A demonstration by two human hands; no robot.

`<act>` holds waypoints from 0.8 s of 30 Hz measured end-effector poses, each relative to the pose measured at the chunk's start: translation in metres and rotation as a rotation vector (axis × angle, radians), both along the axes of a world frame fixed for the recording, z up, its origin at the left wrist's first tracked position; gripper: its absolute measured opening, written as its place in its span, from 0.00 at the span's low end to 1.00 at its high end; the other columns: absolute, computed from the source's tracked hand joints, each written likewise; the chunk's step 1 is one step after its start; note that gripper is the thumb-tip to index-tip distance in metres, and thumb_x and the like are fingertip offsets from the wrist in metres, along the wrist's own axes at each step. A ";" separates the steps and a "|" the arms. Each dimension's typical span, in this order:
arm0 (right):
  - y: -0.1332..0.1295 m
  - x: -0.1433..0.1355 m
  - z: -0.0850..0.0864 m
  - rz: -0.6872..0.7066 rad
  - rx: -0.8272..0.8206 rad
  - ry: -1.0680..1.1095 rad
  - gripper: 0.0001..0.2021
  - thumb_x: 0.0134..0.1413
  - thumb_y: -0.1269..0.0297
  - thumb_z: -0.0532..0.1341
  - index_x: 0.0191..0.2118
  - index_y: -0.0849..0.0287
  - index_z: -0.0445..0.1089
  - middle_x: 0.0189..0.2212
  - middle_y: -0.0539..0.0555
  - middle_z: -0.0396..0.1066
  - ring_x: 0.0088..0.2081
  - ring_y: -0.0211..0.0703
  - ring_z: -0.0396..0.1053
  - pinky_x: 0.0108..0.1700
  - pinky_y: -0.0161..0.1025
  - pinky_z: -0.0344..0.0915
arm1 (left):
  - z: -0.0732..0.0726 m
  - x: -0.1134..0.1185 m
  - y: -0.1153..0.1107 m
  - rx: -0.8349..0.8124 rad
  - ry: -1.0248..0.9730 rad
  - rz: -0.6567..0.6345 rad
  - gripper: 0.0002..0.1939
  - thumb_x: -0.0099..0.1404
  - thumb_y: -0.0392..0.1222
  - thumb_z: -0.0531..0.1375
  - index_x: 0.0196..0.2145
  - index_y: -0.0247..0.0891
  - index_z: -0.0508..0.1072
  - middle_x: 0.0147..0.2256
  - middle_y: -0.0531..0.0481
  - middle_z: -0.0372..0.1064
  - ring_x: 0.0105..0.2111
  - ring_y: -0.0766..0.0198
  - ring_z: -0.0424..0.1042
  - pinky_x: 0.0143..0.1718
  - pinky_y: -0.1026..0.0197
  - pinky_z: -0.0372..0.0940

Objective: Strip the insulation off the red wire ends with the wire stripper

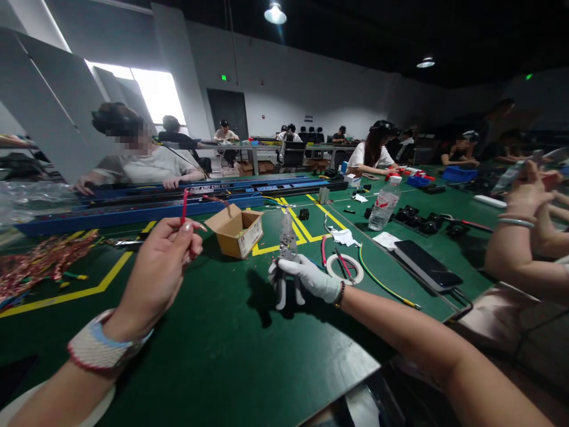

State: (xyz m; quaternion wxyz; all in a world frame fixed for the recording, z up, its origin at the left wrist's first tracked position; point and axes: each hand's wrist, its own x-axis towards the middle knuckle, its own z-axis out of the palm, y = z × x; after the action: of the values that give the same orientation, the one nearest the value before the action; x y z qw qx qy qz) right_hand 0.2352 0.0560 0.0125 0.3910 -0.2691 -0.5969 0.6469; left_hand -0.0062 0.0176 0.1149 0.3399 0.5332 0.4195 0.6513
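Green table (213,344) fills the ground before you, marked with yellow tape lines. A person (146,166) in a light top sits across it, at your left front. Between you, a long blue rail (111,217) runs along the far side. At the right edge, a co-worker's raised hands (527,190), a pale bangle on one wrist.

Wire pile (44,261), mostly copper strands, spread at far left. Your left hand (162,261) is bare and raised over the table, thumb and fingertips pinching a slim red piece (184,206), which stands upright out of the grip. Your right hand (306,273), gloved in white, is closed around the pliers (288,240); their nose points up and away from you, pale handles showing below the glove, set apart.

Box (228,244), cardboard, flaps open, sits between your hands and a little beyond. Bottle (383,207) upright, right of centre. Phone (427,264) lies nearer you, dark face up. Tape roll (359,270) lies flat just beyond your right wrist, a thin red-and-dark stick (344,265) across it. Yellow-green wire (391,290) curves past its right side. Small black block (304,214) beyond the pliers.
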 end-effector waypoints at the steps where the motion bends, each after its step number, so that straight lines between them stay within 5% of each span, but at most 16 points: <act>1: 0.002 -0.009 -0.001 0.058 -0.010 0.001 0.20 0.50 0.47 0.63 0.35 0.63 0.73 0.30 0.53 0.73 0.31 0.39 0.70 0.37 0.36 0.66 | 0.002 -0.004 -0.002 0.006 0.001 0.027 0.01 0.64 0.36 0.58 0.34 0.37 0.68 0.21 0.56 0.62 0.21 0.71 0.58 0.19 0.72 0.50; 3: 0.011 -0.029 -0.003 0.133 0.021 -0.046 0.19 0.48 0.49 0.65 0.35 0.63 0.74 0.29 0.52 0.73 0.32 0.39 0.69 0.40 0.37 0.65 | 0.001 -0.011 -0.003 0.012 -0.009 0.070 0.01 0.65 0.35 0.58 0.33 0.36 0.68 0.20 0.56 0.62 0.21 0.71 0.58 0.19 0.73 0.50; 8: 0.054 -0.073 -0.008 -0.108 0.054 0.043 0.17 0.42 0.53 0.68 0.33 0.61 0.73 0.30 0.49 0.73 0.34 0.39 0.68 0.45 0.39 0.63 | -0.009 -0.024 -0.003 -0.008 -0.043 0.106 0.02 0.64 0.35 0.58 0.32 0.36 0.68 0.20 0.57 0.61 0.19 0.72 0.55 0.19 0.73 0.51; 16: 0.100 -0.116 -0.015 -0.209 -0.014 0.085 0.12 0.45 0.57 0.66 0.31 0.61 0.71 0.28 0.50 0.73 0.34 0.40 0.69 0.43 0.37 0.64 | -0.014 -0.032 -0.006 -0.044 -0.017 0.119 0.03 0.61 0.37 0.61 0.32 0.37 0.69 0.20 0.57 0.61 0.20 0.71 0.55 0.18 0.72 0.49; 21: 0.090 -0.138 -0.013 -0.195 -0.008 0.075 0.11 0.44 0.57 0.67 0.29 0.59 0.73 0.29 0.49 0.74 0.35 0.40 0.69 0.44 0.38 0.64 | -0.013 -0.034 -0.008 -0.032 -0.026 0.135 0.05 0.60 0.39 0.62 0.32 0.37 0.69 0.21 0.56 0.61 0.20 0.71 0.55 0.19 0.72 0.50; 24: 0.065 -0.164 -0.017 0.047 -0.042 0.181 0.14 0.42 0.54 0.68 0.33 0.58 0.75 0.32 0.50 0.75 0.35 0.41 0.70 0.42 0.38 0.65 | -0.009 -0.033 -0.010 -0.008 -0.040 0.163 0.02 0.63 0.37 0.60 0.32 0.37 0.69 0.20 0.56 0.61 0.21 0.70 0.56 0.20 0.72 0.51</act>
State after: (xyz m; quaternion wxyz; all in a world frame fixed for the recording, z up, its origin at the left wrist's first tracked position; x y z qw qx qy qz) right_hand 0.0711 0.1213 -0.0047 0.4221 -0.2036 -0.5517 0.6900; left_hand -0.0388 0.0079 0.1062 0.2963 0.4827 0.4572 0.6857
